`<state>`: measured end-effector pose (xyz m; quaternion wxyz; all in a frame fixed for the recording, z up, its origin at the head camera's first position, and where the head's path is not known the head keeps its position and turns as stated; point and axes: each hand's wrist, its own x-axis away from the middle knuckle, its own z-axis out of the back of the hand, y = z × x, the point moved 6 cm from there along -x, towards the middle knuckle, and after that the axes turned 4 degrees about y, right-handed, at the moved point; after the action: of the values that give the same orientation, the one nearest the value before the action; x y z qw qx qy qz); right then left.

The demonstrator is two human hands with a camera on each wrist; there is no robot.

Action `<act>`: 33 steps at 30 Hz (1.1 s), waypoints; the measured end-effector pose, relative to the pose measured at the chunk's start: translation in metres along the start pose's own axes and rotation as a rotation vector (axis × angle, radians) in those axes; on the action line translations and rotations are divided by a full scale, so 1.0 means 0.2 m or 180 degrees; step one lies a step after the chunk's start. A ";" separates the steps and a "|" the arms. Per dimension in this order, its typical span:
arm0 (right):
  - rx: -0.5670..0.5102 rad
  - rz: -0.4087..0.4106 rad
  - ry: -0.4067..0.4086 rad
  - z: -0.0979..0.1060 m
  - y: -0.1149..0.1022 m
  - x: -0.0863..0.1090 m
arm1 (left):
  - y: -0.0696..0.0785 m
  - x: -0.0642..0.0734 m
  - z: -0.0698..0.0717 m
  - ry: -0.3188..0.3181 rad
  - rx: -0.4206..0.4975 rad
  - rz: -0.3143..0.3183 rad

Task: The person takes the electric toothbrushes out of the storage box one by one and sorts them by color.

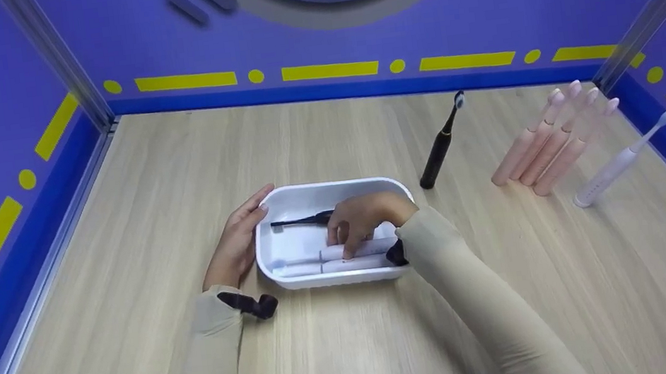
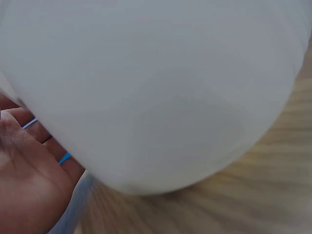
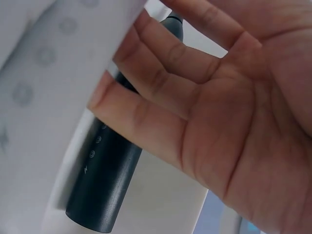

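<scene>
A white tub [image 1: 335,280] stands on the table, and my left hand [image 1: 237,244] holds its left end, the thumb at the rim and the fingers along the outer wall. Inside the tub, a black electric toothbrush [image 1: 311,219] lies along the far side, with two white electric toothbrushes [image 1: 302,270] near the front wall. My right hand [image 1: 362,214] reaches into the tub and pinches the rear white one by its handle [image 3: 53,63]. Under those fingers shows the black handle [image 3: 105,180]. Part of the black toothbrush is hidden by the hand in the head view.
Right of the tub stands another black electric toothbrush [image 1: 436,158]. Farther right are several pink electric toothbrushes [image 1: 545,151] in a cluster and a white one [image 1: 605,179] beside them. Blue-purple panels [image 1: 314,37] border the wooden table [image 1: 191,166] at the back and sides.
</scene>
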<state>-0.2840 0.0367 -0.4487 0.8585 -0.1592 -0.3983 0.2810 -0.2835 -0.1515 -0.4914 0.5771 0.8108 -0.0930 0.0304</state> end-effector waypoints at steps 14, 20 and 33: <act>-0.0014 0.0069 0.0035 0.01 -0.01 0.02 | 0.00 0.01 0.00 0.0005 -0.0019 0.0018; -0.0022 0.0108 0.0046 0.01 -0.01 0.03 | 0.00 0.00 -0.01 -0.0020 0.0047 0.0028; -0.0025 0.0304 0.0041 0.03 0.00 0.05 | 0.00 0.00 -0.01 0.0000 0.0001 0.0016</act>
<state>-0.2839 0.0432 -0.4390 0.8460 -0.1833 -0.3858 0.3191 -0.2835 -0.1502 -0.4910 0.5769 0.8106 -0.0951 0.0318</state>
